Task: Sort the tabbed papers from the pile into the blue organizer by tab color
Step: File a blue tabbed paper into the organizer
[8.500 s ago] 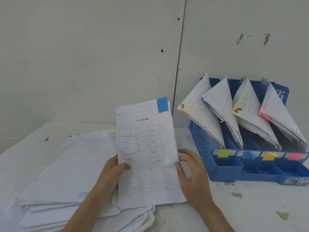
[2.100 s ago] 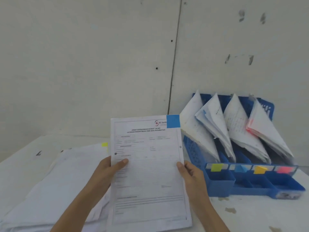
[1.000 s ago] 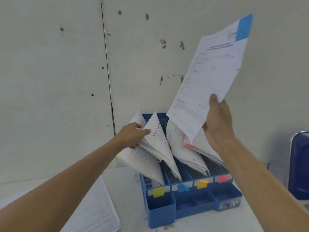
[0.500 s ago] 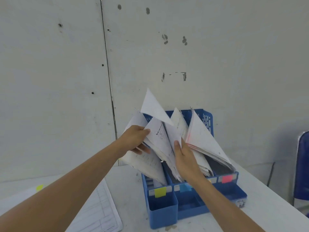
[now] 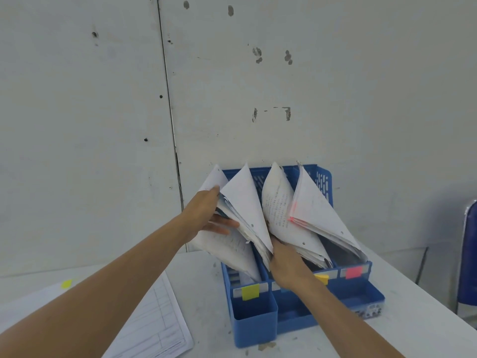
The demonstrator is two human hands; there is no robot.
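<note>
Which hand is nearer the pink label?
Right. The right hand is low, left of the pink label; the left hand touches papers farther left.

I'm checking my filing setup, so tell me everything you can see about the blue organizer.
The blue organizer looks like moulded plastic and stands on the white table by the wall. It has a perforated back panel, four slots of leaning white papers, and open cups in front. Its label strip shows a yellow tab, an orange-yellow tab and a pink tab. The second label is hidden by the right hand, which reaches into the second slot. The left hand touches the leftmost stacks.
</note>
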